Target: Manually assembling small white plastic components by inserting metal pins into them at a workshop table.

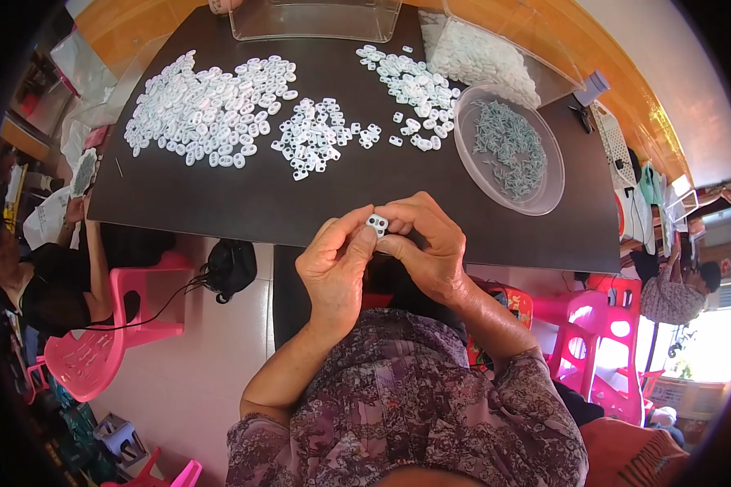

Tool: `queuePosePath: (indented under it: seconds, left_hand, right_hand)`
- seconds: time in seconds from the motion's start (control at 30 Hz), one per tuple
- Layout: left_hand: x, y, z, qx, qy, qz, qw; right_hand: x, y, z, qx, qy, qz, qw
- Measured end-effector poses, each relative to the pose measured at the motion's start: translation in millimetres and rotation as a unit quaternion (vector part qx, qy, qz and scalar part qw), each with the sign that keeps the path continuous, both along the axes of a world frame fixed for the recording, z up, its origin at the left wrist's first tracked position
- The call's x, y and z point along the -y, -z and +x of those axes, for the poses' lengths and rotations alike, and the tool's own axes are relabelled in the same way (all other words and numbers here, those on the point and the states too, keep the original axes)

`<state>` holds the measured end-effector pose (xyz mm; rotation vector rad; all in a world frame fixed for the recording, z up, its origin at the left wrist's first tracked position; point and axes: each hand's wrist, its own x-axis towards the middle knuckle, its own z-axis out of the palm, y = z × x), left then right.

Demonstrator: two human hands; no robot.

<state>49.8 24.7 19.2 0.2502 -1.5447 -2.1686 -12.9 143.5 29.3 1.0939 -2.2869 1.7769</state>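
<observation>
In front of my chest, at the table's near edge, both hands meet over a small white plastic piece [378, 221] with dark-looking holes. My left hand [333, 268] pinches its left side between thumb and fingers. The fingertips of my right hand [427, 243] are closed on its right side. Beyond my hands lies a small pile of white pieces with holes [310, 136]. A larger heap of white oval pieces [207, 105] spreads to the left. Further right is another mixed pile of white pieces [414, 85]. A round clear tray [550, 188] contains many grey-green screw-like parts [508, 146].
The dark table [244, 191] bears a clear plastic box [313, 24] at the back and a bag of white pieces [483, 65] at back right. Pink chairs [150, 304] stand on both sides. A person [53, 284] sits at left, another [678, 292] far right.
</observation>
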Motion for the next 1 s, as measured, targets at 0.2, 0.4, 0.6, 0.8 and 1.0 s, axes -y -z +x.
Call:
queuePosePath:
  seconds: [0.2,0.4,0.6,0.8,1.0]
  left_hand:
    - [6.9,3.8,-1.0,-0.024,0.059,0.019,0.998]
    - [2.6,12.0,-0.8,-0.025,0.0,-0.073,0.997]
    - [-5.6,12.7,-2.0,-0.073,-0.047,-0.069,0.994]
    - [-6.1,14.0,1.2,-0.067,-0.046,-0.07,0.994]
    - [-3.6,12.0,4.1,-0.051,-0.031,-0.003,0.998]
  right_hand:
    - [-2.3,-2.8,0.0,0.003,0.002,-0.011,1.0]
    - [1.3,0.0,4.1,-0.009,0.009,-0.04,0.999]
    - [6.6,3.8,9.0,-0.034,0.031,-0.077,0.996]
    - [9.7,4.1,10.6,-0.058,0.05,-0.073,0.994]
    - [10.4,3.4,12.8,-0.044,0.039,-0.059,0.996]
